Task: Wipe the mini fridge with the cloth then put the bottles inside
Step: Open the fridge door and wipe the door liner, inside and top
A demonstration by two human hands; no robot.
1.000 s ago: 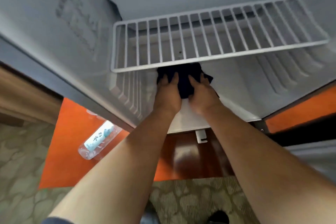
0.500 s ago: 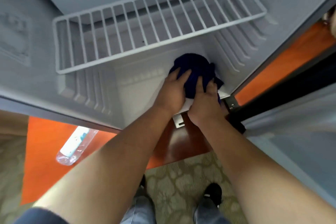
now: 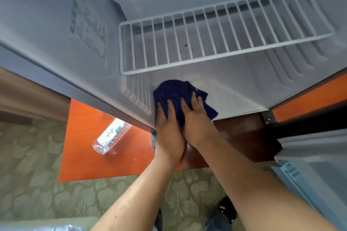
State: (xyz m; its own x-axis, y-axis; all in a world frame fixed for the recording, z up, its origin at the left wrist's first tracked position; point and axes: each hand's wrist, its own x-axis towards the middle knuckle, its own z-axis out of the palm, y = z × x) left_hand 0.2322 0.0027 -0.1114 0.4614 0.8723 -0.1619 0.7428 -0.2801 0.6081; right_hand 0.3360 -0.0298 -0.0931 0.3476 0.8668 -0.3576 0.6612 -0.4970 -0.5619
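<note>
A dark blue cloth (image 3: 174, 92) is seen bunched on the floor of the mini fridge (image 3: 234, 97), at the floor's front left corner, touching the ribbed foot of the left inner wall. It is pressed down by both hands. The left hand (image 3: 169, 127) is laid flat on the cloth's near left part, its fingers straight and slightly spread. The right hand (image 3: 197, 118) is laid just beside it, the two hands touching along their inner edges, its fingers stretched forward over the cloth's middle. Nothing is gripped by either hand; the cloth is only held down under the palms and fingers.

A white wire shelf (image 3: 225, 33) is fitted above the floor, across the width of the fridge. A block of small print or embossed writing (image 3: 88, 32) is carried on the left inner wall; it is too blurred to be read.

Outside the fridge, a clear plastic bottle (image 3: 112, 137) is seen lying on its side on an orange board (image 3: 84, 155), near the board's far edge, with its upper end hidden behind the fridge's left wall. A white label with a few dark characters and a blue-green mark is wrapped round it; the characters cannot be made out. The open fridge door (image 3: 309, 165) is seen at the right, and patterned carpet (image 3: 28, 174) lies below the board.
</note>
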